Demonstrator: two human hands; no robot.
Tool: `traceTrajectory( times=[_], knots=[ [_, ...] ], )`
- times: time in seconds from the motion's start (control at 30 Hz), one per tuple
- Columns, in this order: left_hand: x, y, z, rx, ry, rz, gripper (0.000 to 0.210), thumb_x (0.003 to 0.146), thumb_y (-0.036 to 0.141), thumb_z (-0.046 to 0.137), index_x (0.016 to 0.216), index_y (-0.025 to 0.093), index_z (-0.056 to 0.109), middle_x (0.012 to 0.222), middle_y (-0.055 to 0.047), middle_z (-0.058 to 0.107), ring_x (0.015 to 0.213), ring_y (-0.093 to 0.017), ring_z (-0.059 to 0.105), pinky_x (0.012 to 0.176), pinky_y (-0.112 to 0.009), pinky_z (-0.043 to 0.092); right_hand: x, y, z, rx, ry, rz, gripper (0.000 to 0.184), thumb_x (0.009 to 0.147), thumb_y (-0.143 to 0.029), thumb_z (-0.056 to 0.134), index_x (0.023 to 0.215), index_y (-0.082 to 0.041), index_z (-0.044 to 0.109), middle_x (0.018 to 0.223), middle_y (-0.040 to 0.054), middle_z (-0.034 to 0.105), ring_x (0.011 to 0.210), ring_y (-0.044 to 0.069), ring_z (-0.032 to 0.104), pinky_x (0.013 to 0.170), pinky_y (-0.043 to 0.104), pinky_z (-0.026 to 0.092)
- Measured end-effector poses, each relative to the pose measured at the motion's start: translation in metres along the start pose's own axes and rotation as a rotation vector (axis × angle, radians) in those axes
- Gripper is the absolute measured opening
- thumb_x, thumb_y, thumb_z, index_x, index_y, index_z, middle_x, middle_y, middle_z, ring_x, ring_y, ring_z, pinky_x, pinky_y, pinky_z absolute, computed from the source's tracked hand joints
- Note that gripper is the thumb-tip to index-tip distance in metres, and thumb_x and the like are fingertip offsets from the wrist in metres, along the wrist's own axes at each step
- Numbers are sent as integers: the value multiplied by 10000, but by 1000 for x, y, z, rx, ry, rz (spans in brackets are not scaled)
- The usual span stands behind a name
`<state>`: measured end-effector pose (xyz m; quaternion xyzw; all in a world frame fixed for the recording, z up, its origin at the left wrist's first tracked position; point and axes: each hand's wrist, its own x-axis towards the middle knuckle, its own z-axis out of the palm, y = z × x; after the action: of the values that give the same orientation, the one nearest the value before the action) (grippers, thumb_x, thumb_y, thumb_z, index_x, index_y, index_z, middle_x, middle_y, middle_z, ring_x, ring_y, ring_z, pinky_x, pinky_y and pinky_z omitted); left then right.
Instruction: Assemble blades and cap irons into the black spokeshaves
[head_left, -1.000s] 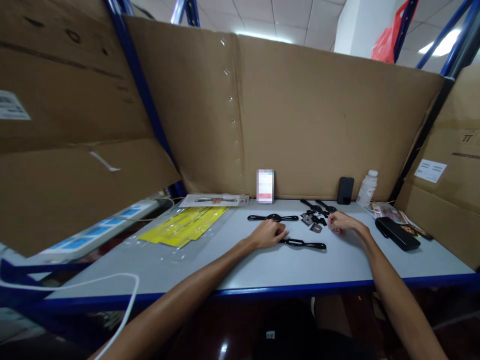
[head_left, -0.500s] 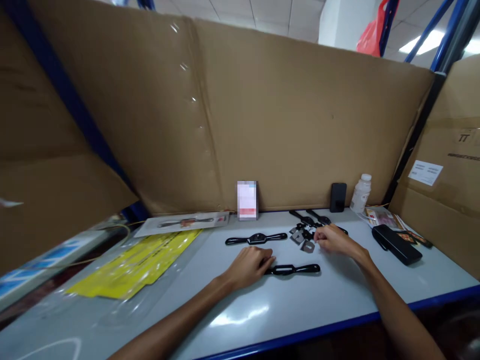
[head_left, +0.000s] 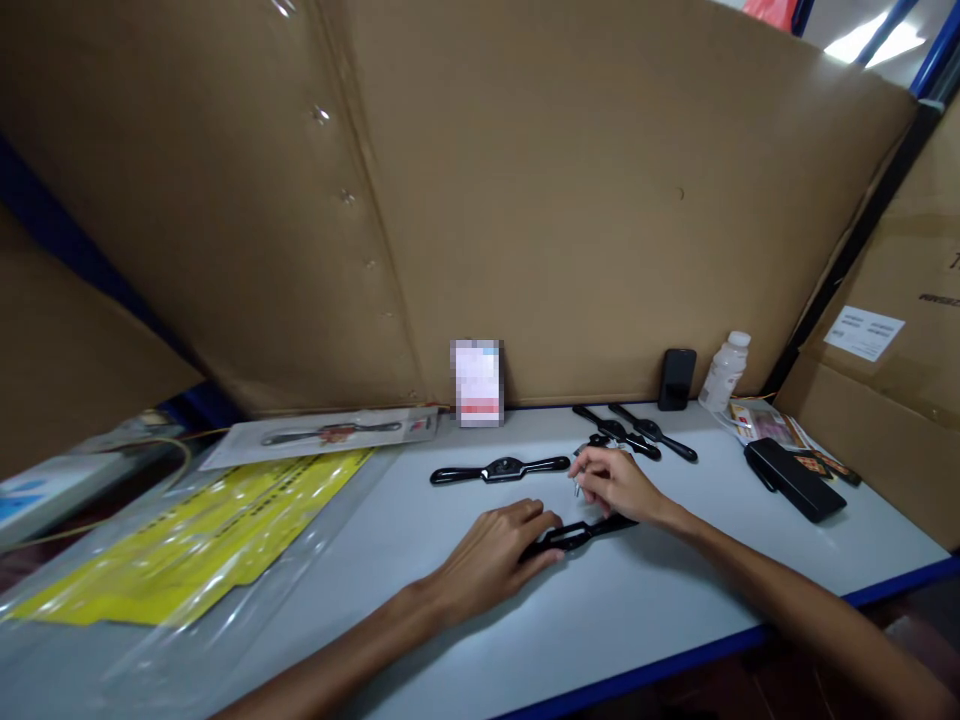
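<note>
One black spokeshave body (head_left: 576,538) lies under the left hand (head_left: 496,550), its grip closed on the handle; the right hand (head_left: 621,486) has come nearer from the loose parts (head_left: 598,440) beyond, pinching a small metal piece (head_left: 577,488), seemingly pairing them.

Above and right of the table (head_left: 465,665), a lamp (head_left: 892,45) burns out white; left of it, cardboard (head_left: 67,330) falls dim and soft; on its left side, plastic (head_left: 225,612) throws glare; at its middle, black tools (head_left: 501,470) glint; at its back, a screen (head_left: 478,383) is pixelated; wide-angle distortion stretches the edges.
</note>
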<state>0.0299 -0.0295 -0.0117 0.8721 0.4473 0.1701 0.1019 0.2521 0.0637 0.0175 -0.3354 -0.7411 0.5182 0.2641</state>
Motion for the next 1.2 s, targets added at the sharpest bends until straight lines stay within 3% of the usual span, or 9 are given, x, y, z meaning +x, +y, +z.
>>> traceTrajectory(
  times=[0.1,0.33,0.5,0.83,0.97,1.2],
  knots=[
    [0,-3,2,-10,11,-16,342,1079,543,506,1132,248,672,982,-60,700,854,-256,684,707,-343,476,0,-2,15,-114,-45,-39,127,880,-187,572,970,-222,656,624,-59,596,486,118,517,463,215,404],
    [-2,-8,6,-53,48,-61,257,1026,397,650,1232,243,658,1033,-61,715,881,-262,694,733,-347,504,-26,-1,25,-416,95,-327,204,1005,-212,542,1120,-263,702,813,18,732,766,200,686,773,327,520],
    [-4,-5,4,-12,49,-61,216,1045,359,624,1202,220,674,944,-49,688,837,-243,672,706,-322,488,-37,9,32,-507,82,-547,208,1016,-136,491,1084,-205,675,994,89,768,898,216,715,823,324,534],
    [-4,-5,-1,-52,47,-45,257,1072,407,582,1187,211,702,933,-52,712,824,-231,683,704,-313,498,-38,14,31,-825,-18,-644,208,989,-67,464,1048,-163,639,880,88,725,812,222,644,727,325,503],
    [-4,-6,-3,-31,22,-40,328,1077,453,572,1276,224,696,942,-62,738,837,-240,698,710,-318,493,-40,16,32,-874,-71,-671,224,981,-59,461,1081,-148,641,901,96,741,801,224,631,679,329,488],
    [-6,-9,-3,-41,35,-63,319,1072,442,579,1274,240,721,879,-46,730,781,-218,691,677,-290,487,-46,-1,31,-804,-119,-447,247,1038,-132,475,1200,-144,661,996,120,752,866,226,680,782,346,529]
  ],
)
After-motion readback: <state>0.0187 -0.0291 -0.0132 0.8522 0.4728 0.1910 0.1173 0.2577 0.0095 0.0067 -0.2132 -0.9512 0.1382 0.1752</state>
